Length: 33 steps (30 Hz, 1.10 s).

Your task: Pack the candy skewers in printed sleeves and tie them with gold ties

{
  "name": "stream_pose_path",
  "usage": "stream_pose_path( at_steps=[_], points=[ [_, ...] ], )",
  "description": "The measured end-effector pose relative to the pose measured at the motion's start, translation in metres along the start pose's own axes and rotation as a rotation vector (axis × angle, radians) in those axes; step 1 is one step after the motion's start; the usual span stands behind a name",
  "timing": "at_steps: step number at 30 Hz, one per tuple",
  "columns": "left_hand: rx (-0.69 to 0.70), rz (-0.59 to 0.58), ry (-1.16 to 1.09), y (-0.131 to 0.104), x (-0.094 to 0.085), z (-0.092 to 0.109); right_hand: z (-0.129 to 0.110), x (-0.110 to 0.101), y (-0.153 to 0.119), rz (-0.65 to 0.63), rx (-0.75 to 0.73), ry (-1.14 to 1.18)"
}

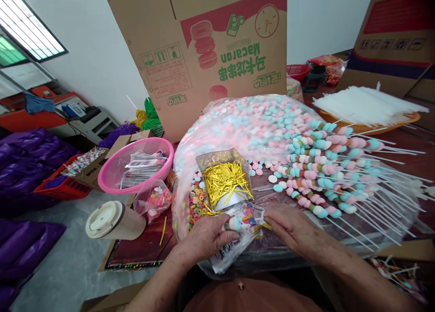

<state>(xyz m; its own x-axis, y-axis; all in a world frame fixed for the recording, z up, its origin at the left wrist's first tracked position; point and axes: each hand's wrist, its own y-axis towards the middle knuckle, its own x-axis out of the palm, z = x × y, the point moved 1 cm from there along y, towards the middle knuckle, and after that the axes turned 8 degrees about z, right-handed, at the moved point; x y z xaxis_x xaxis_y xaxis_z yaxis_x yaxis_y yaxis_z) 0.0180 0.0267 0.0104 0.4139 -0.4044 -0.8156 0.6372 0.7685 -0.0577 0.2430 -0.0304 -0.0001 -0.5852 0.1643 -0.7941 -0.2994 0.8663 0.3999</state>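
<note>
In the lower centre of the frame, the left hand [212, 232] is closed around a candy skewer [234, 223], and the right hand [290, 230] pinches the end of its printed wrapper [250, 213]. The candy is probably light and crushable, the film thin and slippery, so a gentle grip at the wrapper's end seems safest. At left stand a lidded cup [127, 223] and a pink basket [110, 182]; at centre, a bag of gold ties [227, 180] crowds the hands; at right, a skewer pile [326, 167] limits the right hand's room.
</note>
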Motion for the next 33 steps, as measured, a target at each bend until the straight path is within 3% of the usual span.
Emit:
stream_pose_path(
  at_steps=[4,8,11,13,16,18,24,27,29,31,33],
  points=[
    [-0.083,-0.007,-0.297,-0.01,0.009,0.006,0.0,-0.002,0.011,-0.063,-0.067,-0.055],
    [-0.28,-0.057,-0.696,-0.016,0.02,0.01,-0.003,-0.001,0.019,-0.074,-0.041,0.053],
    [-0.434,0.011,-0.903,-0.015,0.033,0.012,-0.003,0.011,0.02,0.012,0.177,0.334],
    [-0.464,0.104,-0.978,-0.013,0.039,0.012,-0.006,0.027,0.018,0.068,0.37,0.59],
    [-0.376,0.195,-0.88,-0.011,0.041,0.013,-0.016,0.051,0.017,0.017,0.523,0.844],
    [-0.3,0.209,-0.786,-0.012,0.038,0.013,-0.025,0.06,0.018,-0.004,0.538,0.845],
    [-0.176,0.004,-0.719,-0.015,0.022,0.013,-0.043,0.061,0.024,0.101,0.428,0.54],
    [-0.168,-0.093,-0.647,-0.019,0.021,0.008,-0.037,0.054,0.027,0.128,0.527,0.65],
    [-0.204,-0.119,-0.574,-0.022,0.023,0.003,-0.029,0.045,0.029,0.268,0.6,0.674],
    [-0.32,-0.113,-0.542,-0.024,0.024,-0.002,-0.024,0.035,0.029,0.412,0.459,0.498],
    [-0.373,-0.096,-0.55,-0.022,0.021,-0.004,-0.028,0.031,0.028,0.403,0.058,0.207]
  ],
)
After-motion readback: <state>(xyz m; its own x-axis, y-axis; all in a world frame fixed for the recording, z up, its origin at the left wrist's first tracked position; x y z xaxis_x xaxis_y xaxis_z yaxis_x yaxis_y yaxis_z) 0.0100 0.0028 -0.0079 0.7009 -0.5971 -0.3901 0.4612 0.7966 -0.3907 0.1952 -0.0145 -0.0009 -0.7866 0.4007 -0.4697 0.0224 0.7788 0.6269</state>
